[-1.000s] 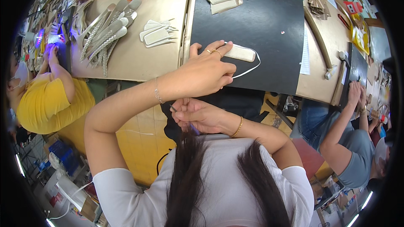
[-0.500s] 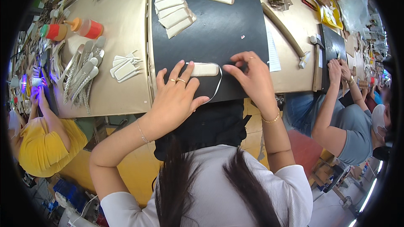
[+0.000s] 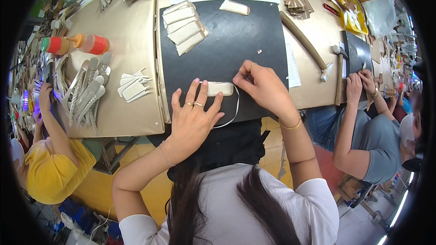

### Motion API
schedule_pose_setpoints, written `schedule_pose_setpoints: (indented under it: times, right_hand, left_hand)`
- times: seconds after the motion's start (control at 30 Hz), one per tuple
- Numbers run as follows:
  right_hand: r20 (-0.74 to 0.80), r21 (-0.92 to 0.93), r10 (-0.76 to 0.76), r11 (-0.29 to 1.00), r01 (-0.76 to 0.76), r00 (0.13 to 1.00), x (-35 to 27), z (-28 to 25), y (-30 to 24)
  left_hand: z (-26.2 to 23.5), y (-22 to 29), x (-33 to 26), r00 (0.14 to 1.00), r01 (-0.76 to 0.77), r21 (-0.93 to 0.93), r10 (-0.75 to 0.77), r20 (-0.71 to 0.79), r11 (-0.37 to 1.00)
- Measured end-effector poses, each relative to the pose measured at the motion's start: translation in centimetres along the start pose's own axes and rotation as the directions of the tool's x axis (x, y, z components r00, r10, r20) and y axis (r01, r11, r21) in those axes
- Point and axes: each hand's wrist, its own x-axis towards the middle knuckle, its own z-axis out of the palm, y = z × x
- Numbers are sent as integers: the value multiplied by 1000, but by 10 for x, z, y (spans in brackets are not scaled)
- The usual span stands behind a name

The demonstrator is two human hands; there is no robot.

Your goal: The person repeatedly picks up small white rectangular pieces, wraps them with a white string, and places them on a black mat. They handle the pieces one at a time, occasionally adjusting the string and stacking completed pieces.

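As the left hand [image 3: 193,120] touches a pad [image 3: 227,88], stacked pieces [image 3: 185,28] lie beyond.

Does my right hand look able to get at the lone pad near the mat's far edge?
Probably yes: only bare mat seems to lie between your right hand and the lone pad, though that hand looks busy beside the white cord.
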Motion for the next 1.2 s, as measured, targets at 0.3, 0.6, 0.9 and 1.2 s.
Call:
schedule_pose_setpoints:
  times: [0.3,0.6,0.9,1.2]
  right_hand:
    - [-16,-196,-124,973,119,992,6,17,-6]
    - [-21,-220,-153,965,144,988,10,12,-7]
    - [-32,-286,-173,945,157,984,8,15,-14]
    - [79,-152,-86,984,97,993,14,-1,-6]
  left_hand:
    - [2,0,4,998,-51,-72,49,-35,996]
    - [2,0,6,997,-60,-56,58,-48,997]
    - [3,1,5,997,-67,-47,64,-53,997]
    - [1,2,6,998,-67,9,68,-13,998]
